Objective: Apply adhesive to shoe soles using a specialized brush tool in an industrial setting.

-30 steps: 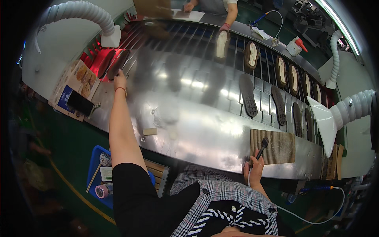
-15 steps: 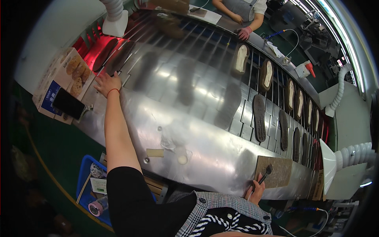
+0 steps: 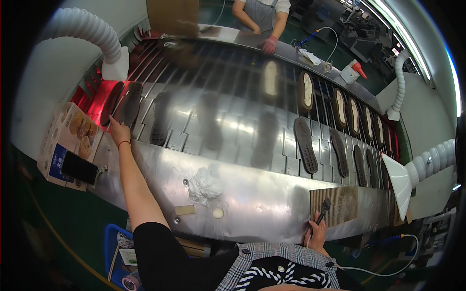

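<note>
At the far left of the conveyor, my left hand (image 3: 120, 132) has its fingers drawn together at the near end of a dark shoe sole (image 3: 130, 104). Part of the grip is hidden. A second dark sole (image 3: 111, 103) lies just left of it, in red light. My right hand (image 3: 317, 234) holds a black-handled brush (image 3: 325, 207) over a ribbed brown board (image 3: 342, 209) at the front right. More soles, such as one with a patterned face (image 3: 305, 144), lie along the near row. Shoe uppers with pale undersides (image 3: 306, 91) stand along the far row.
Crumpled white plastic (image 3: 204, 186), a tan block (image 3: 185, 210) and a round pale piece (image 3: 218, 213) lie on the metal ledge. A box (image 3: 73, 138) with a phone (image 3: 79, 168) stands at left. White ducts (image 3: 116, 65) hang over both ends. A co-worker's gloved hand (image 3: 269, 44) is opposite.
My view has shifted. My left hand has gone from spread on the metal to drawn together at the sole's end. The right hand still holds the brush by the board.
</note>
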The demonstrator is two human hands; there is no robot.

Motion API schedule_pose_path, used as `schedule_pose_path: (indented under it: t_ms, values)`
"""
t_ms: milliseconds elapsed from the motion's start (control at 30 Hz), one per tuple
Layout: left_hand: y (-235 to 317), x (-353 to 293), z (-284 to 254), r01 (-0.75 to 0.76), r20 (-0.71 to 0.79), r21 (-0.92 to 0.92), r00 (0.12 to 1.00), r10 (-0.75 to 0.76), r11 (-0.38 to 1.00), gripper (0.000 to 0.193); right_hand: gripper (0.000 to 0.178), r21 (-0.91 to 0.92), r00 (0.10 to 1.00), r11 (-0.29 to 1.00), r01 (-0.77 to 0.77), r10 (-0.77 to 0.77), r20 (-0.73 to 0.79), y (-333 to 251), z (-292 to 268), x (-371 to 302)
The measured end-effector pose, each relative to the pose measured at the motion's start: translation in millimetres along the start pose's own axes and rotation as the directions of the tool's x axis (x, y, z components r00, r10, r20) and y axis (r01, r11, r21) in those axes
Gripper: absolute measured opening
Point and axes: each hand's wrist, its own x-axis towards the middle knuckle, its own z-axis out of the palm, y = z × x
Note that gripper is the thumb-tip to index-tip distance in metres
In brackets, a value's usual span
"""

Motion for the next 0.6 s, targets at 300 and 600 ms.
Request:
schedule_pose_path:
  t_ms: [300, 600]
  values:
    - [-41, -34, -39, 0.736, 0.731, -0.674, 0.655, -0.189, -0.058, 0.049, 0.046, 0.022, 0.995, 0.997, 0.080, -0.078, -0.057, 4, -2, 12]
    - [131, -184, -219, 0.746, 0.503, -0.018, 0.582, 0.639, -0.665, 0.056, 0.041, 0.114, 0.915, 0.930, 0.350, -0.314, -0.253, -26, -71, 70]
